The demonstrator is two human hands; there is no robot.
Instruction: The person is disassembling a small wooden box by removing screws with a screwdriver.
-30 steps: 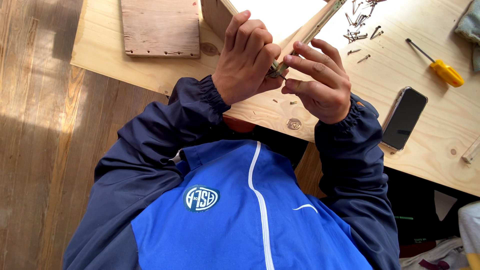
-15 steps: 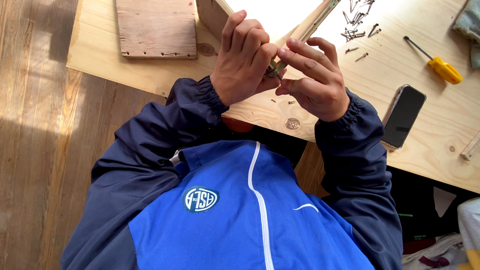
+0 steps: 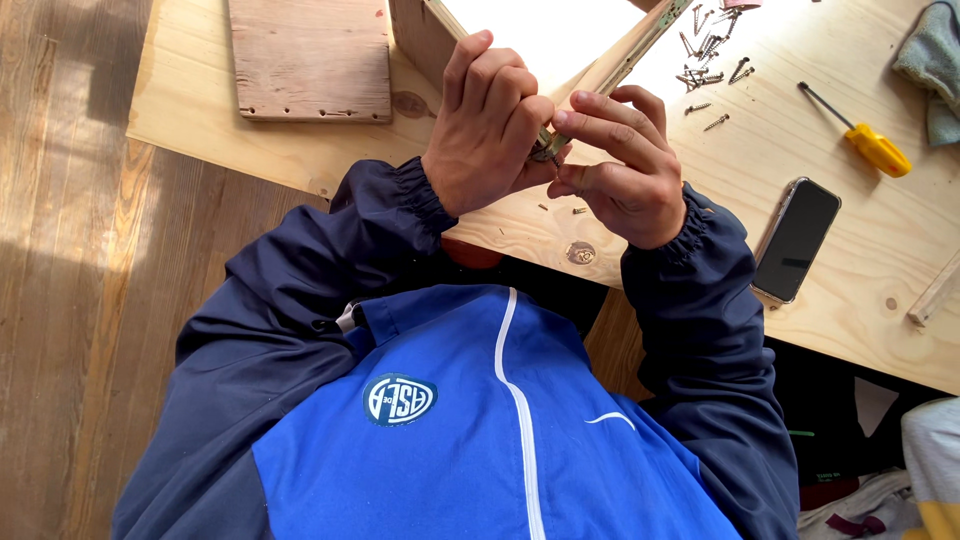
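Note:
Both my hands are raised together over the near edge of a pale wooden table (image 3: 520, 225). My left hand (image 3: 490, 130) is curled shut around the lower end of a long thin metal rail (image 3: 635, 50), which slants up to the right beside a wooden box frame (image 3: 420, 35). My right hand (image 3: 625, 170) pinches the same end from the other side, fingertips touching the left hand's. The exact spot where they meet is hidden by the fingers. I cannot tell whether a small screw is held there too.
A worn wooden board (image 3: 310, 60) lies at the table's left. Loose screws (image 3: 710, 50) are scattered at the top; two tiny ones (image 3: 578, 210) lie under my hands. A yellow-handled screwdriver (image 3: 875, 148), a dark phone (image 3: 795, 240), a grey cloth (image 3: 930, 60) and a wood strip (image 3: 935, 290) lie to the right.
The hands stay at the rail's end; the fingers of my right hand have shifted slightly and closed in toward the left hand.

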